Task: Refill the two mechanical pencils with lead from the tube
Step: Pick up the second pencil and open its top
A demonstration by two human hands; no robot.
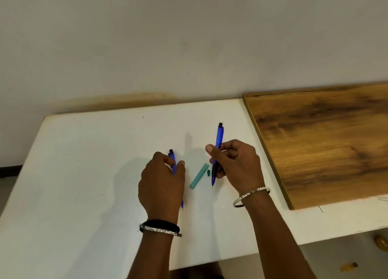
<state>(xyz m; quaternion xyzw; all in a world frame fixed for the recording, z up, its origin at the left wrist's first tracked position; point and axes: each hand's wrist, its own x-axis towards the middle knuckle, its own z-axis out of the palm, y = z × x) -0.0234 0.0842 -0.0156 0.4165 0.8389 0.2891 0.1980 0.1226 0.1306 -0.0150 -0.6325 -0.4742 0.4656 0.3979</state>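
My left hand (161, 184) grips a blue mechanical pencil (172, 157); its black cap end sticks out above my fingers and its tip shows below my palm, low over the white table (84, 163). In my right hand (235, 165) is a second blue pencil (219, 138), held nearly upright with the cap up and the tip pointing down just above the table. A teal lead tube (199, 176) lies flat between my hands, with its small dark teal cap (208, 172) lying loose beside its upper end.
A brown wooden board (325, 144) lies on the right part of the table. The wall rises right behind the table's far edge. The table's near edge runs below my forearms. Small yellow objects (348, 266) lie on the floor at the lower right.
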